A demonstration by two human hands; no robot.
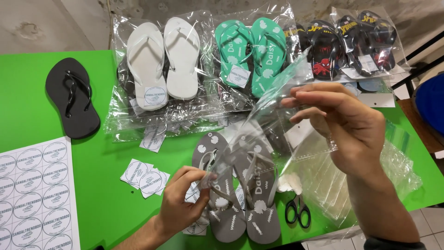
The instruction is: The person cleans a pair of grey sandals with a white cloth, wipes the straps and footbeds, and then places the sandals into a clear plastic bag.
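So the pair of grey rubber flip-flops with white shell prints (240, 194) lies lengthwise on the green worktop (106, 194), half under a clear plastic bag (277, 120); left hand (182, 199) pinches its lower corner beside them, right hand (344, 125) pinches the top, higher up.

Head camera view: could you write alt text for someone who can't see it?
Two hands, left hand and right hand, hold a clear plastic bag over a pair of grey flip-flops on a green table. Bagged white flip-flops and teal flip-flops lie behind.
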